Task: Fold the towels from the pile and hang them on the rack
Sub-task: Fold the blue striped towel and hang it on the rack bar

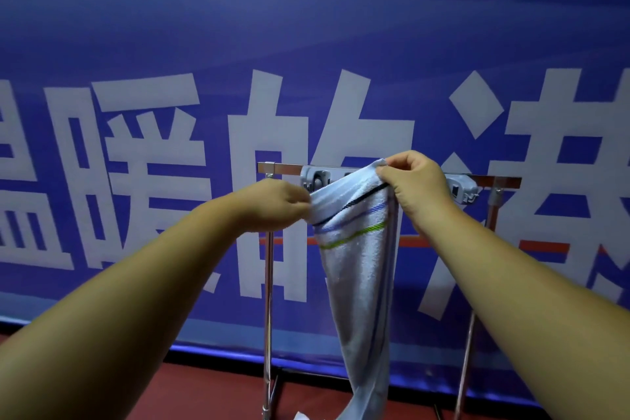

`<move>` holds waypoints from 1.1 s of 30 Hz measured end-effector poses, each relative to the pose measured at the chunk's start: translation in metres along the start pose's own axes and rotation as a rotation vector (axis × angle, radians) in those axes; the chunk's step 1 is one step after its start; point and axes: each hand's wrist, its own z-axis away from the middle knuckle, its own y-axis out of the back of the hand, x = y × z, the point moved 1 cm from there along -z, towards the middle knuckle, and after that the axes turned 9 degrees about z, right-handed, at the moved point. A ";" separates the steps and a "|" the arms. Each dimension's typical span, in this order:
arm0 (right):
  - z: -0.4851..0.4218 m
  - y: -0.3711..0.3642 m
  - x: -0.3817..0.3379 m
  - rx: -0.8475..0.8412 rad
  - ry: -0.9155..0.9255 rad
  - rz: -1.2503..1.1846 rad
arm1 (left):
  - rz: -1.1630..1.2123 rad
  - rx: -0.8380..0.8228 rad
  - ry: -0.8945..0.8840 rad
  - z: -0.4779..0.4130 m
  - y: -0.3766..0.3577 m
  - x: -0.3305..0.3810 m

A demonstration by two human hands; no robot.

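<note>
A long pale blue towel point(361, 276) with black, blue and green stripes near its top hangs down in front of a metal rack point(286, 168). My left hand point(272, 204) pinches the towel's upper left corner, just below the rack's top bar. Higher up, at the level of the bar, my right hand point(414, 181) pinches the upper right corner. The towel's top edge slants up from left to right. Its lower end trails to the floor at the frame's bottom edge. No towel pile is in view.
Grey plastic clips point(315, 178) sit on the rack's top bar on both sides of the towel. The rack's thin legs point(268, 317) stand on a dark red floor point(211, 395). Close behind stands a large blue banner point(306, 44) with white characters.
</note>
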 end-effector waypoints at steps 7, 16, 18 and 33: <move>-0.006 -0.003 0.005 -0.032 0.033 -0.054 | 0.507 0.331 0.048 -0.007 0.021 -0.002; -0.017 -0.003 -0.005 -0.047 0.003 0.014 | 0.866 0.448 0.048 -0.021 0.031 -0.003; -0.018 -0.001 -0.011 -0.053 0.013 0.040 | 0.843 0.459 0.044 -0.022 0.038 0.000; -0.020 -0.013 -0.024 -0.205 -0.130 -0.080 | 1.095 0.425 0.194 -0.027 0.040 -0.023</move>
